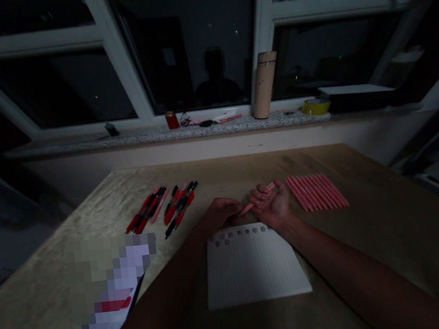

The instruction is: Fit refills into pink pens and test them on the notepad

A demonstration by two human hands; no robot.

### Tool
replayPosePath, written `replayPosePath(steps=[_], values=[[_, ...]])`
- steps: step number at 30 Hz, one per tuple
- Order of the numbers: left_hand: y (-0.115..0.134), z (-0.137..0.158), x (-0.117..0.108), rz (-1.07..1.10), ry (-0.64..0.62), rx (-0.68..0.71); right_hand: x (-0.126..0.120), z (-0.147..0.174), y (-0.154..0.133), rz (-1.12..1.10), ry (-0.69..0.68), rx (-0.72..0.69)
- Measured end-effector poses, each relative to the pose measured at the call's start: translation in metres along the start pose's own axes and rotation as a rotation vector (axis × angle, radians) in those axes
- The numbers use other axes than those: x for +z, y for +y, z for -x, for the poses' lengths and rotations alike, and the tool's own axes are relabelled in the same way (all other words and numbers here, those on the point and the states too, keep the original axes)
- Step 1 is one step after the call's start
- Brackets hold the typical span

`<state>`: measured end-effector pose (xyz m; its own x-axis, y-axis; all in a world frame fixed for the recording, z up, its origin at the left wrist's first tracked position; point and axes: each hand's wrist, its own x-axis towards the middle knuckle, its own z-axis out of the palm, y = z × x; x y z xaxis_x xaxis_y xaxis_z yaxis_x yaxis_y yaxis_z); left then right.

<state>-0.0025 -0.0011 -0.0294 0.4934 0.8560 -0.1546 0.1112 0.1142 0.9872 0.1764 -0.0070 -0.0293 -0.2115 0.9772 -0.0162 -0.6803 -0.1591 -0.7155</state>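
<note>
My right hand (277, 208) lies palm up past the top edge of the lined paper, its fingers curled around a slim pink pen (246, 209). The pen slants, its pointed end toward my left hand (222, 211). The fingers of my left hand are bent together at that tip; whatever they pinch is too dark to make out. Below both hands lies the sheet of lined paper (254, 268), with a row of small round dark scribbles along its top and a couple more beneath at the left. Right of my right hand, several pink pens (316, 192) lie side by side.
Two groups of red, black and pink pens (146, 210) (180, 205) lie at the left. A blurred-out phone (118, 290) is nearer me. On the windowsill (142, 136) stand a red jar (172, 120), a tall pinkish cylinder (265, 86) and yellow tape (316, 106).
</note>
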Motion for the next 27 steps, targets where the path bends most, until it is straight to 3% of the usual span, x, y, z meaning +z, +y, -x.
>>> replayPosePath(steps=[10,19,27], values=[[-0.0007,-0.0015,0.0006,0.002,-0.016,0.035,0.0029,0.0017,-0.0006,-0.008,0.040,0.036],[0.0000,-0.0002,0.0005,-0.013,0.009,0.013,-0.0015,0.0002,0.0019,0.008,-0.018,-0.018],[-0.0001,-0.0011,0.0007,-0.024,0.016,0.020,0.0035,0.0028,-0.0018,-0.140,-0.020,0.059]])
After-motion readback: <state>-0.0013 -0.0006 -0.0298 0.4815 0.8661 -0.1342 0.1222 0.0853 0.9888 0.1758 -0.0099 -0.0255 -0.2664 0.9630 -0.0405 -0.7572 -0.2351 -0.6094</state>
